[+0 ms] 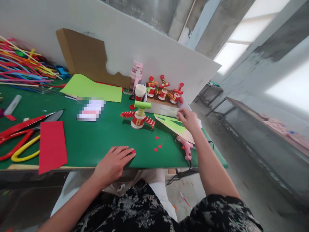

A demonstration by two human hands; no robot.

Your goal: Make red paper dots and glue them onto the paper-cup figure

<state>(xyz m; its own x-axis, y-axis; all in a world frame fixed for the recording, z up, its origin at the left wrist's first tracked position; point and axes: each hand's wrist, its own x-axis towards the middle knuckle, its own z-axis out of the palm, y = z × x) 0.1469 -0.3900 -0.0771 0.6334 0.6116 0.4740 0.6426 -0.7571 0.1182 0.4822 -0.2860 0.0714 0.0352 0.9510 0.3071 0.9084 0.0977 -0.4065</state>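
My left hand (113,162) rests near the front edge of the green table (96,141), fingers curled together, fingertips touching a small red paper dot (133,151). My right hand (187,118) reaches out to the right, fingers bent and pinched over a sheet of cardboard with green paper strips (172,124); what it pinches is too small to name. Between the hands stands a paper-cup figure (139,116) with red folded arms and a green roll on top. A few loose red dots (157,146) lie near it.
A pink glue gun (185,148) lies at the right edge. Red and yellow scissors (23,135), a red paper sheet (51,145), a green sheet (91,88) and coloured sticks (21,67) fill the left. Finished cup figures (164,90) stand on a white box at the back.
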